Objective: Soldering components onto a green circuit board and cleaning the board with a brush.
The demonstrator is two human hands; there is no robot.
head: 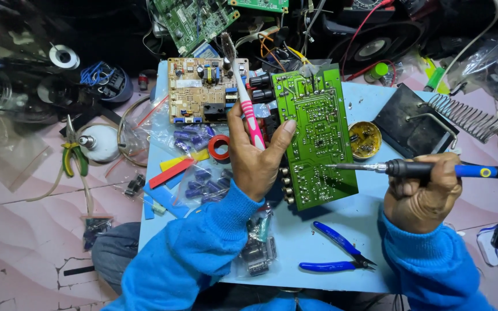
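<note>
While the left hand (pixel 256 158) props the green circuit board (pixel 316 138) on edge over the light-blue tabletop (pixel 324 230), thumb pressed to its left margin, its grip also clasps a pink-and-white toothbrush (pixel 242 92), bristles pointing up. Right hand (pixel 421 196): grip clenched around the black-and-blue soldering iron (pixel 433 170), held level, its metal tip touching the board's solder side near the lower right. Round tin (pixel 365 140), just right of the board: yellowish flux with dark residue. Clear plastic bags (pixel 194 141), left of the hand: blue cylindrical capacitors. Another clear bag (pixel 257 247), under the left forearm: small dark parts, kind unclear. Blue-handled cutters (pixel 335 253) lie near the front edge; a tan circuit board (pixel 203 89) lies at the rear.
</note>
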